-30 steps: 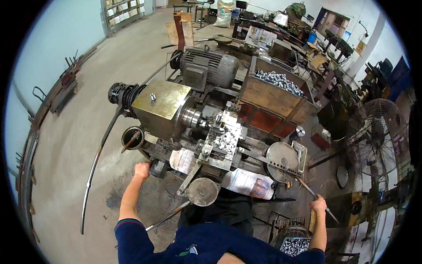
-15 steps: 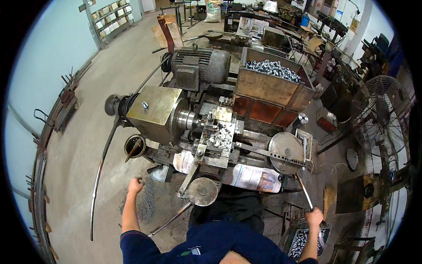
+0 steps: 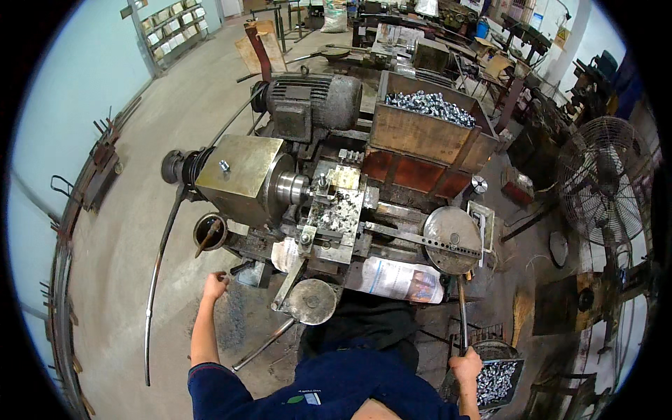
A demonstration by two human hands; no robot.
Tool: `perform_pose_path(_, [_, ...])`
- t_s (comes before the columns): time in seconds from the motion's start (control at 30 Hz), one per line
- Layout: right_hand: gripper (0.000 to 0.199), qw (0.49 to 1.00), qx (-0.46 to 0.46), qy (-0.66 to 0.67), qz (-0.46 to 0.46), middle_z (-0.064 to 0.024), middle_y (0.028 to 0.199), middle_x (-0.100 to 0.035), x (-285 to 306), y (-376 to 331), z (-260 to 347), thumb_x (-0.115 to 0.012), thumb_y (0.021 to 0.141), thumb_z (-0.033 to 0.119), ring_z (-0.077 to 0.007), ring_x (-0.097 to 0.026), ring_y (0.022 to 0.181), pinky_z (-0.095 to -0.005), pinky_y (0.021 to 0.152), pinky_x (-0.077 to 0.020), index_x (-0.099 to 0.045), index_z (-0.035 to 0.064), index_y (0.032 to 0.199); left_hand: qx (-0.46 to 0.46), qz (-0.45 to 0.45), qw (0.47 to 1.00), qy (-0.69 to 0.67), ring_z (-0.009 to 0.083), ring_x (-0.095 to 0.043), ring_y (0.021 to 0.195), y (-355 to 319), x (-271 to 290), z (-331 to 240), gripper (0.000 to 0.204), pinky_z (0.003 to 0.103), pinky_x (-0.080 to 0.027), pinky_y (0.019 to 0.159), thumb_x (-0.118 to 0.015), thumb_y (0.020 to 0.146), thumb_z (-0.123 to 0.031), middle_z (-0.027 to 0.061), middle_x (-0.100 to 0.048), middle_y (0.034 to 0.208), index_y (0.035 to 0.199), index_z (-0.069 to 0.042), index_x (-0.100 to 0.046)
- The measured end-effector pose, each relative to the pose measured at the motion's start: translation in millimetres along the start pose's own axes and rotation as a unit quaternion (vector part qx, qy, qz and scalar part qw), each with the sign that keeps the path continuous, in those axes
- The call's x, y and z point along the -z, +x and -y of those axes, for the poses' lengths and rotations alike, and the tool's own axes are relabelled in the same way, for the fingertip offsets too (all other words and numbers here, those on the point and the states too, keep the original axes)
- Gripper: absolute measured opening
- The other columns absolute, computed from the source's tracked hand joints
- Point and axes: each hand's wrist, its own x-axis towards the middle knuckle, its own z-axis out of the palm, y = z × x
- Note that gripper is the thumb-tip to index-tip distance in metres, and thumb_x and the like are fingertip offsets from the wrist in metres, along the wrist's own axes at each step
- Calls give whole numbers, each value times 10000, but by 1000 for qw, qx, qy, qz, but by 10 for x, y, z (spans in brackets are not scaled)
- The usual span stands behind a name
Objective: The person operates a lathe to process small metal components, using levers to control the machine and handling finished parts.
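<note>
Swung inward toward the body [image 3: 350,381], the straight steel lever [image 3: 463,315] now runs from the larger round grey metal disc [image 3: 449,221] to the right hand [image 3: 465,366] gripping it, apparently turning the disc; whether the curled left hand [image 3: 215,285] holds anything, I cannot tell.

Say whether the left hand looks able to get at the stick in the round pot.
Probably yes: the stick juts over the pot's rim toward the left hand, and nothing visible stands between them.
</note>
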Motion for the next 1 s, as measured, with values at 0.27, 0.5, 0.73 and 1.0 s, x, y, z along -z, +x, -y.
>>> perform_pose_path(0.27, [342,991,26,-127,14,-165,737,-632,33,444,-388,-600,621,370,-349,-628,714,-435,647,-504,-640,53,742,-51,-33,977,206,341,-588,957,46,-98,-487,427,411,-478,816,-591,752,-181,176,-605,1072,1171,-107,-561])
perform_pose_path(0.5, [385,976,-96,-192,21,-152,989,-641,434,1751,-786,-625,645,304,-303,-632,905,-411,764,-509,-642,43,927,-75,3,954,290,346,-601,901,130,-191,-539,378,433,-492,765,-614,758,-255,166,-625,999,1127,-176,-589])
perform_pose_path(0.73, [291,957,-150,-246,-28,-75,1146,-567,485,2471,-526,-494,800,223,-247,-511,1098,-471,909,-344,-608,112,1044,-25,-81,941,326,371,-612,831,109,-500,-666,318,448,-495,722,-614,762,-343,205,-634,879,903,-59,-613])
perform_pose_path(1.0, [435,974,-40,-219,-41,-87,1108,-581,537,2323,-456,-569,691,211,-270,-505,1094,-517,942,-299,-584,108,1113,-58,-44,935,347,349,-636,780,63,-685,-438,383,457,-502,688,-528,813,-403,175,-650,849,935,-42,-568])
